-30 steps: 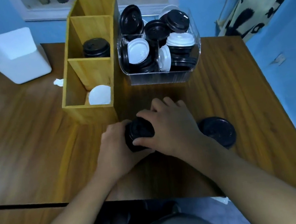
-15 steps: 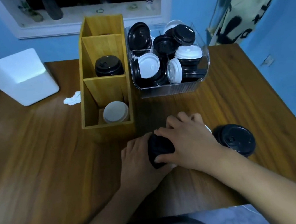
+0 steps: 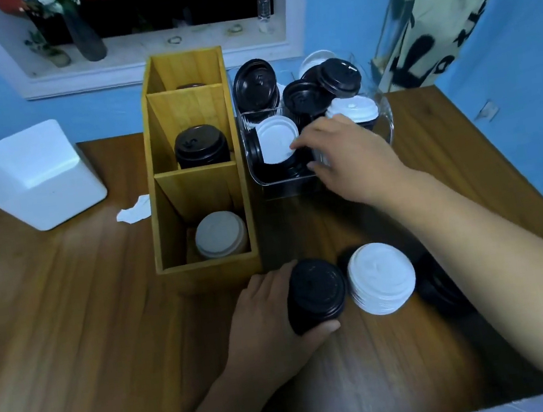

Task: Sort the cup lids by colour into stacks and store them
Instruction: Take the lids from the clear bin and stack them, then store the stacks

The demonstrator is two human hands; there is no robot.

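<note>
My left hand (image 3: 265, 324) grips a stack of black lids (image 3: 314, 295) standing on the table near its front. A stack of white lids (image 3: 381, 277) stands right beside it, and more black lids (image 3: 441, 287) lie half hidden under my right forearm. My right hand (image 3: 350, 157) reaches into the clear bin (image 3: 281, 183) of mixed black and white lids, its fingertips touching a white lid (image 3: 277, 139). Whether it grips the lid is not visible. The wooden organizer (image 3: 194, 167) holds a black stack (image 3: 201, 146) in its middle compartment and a white stack (image 3: 220, 235) in the near one.
A white foam block (image 3: 39, 174) stands at the left of the wooden table (image 3: 71, 318), with a crumpled paper scrap (image 3: 134, 210) beside the organizer. A window ledge with bottles runs along the blue back wall. A printed cloth bag (image 3: 435, 21) hangs at the right.
My right hand has left the black stack and moved up into the clear bin, uncovering the white stack. My left hand still holds the black stack. The camera view shifted closer.
</note>
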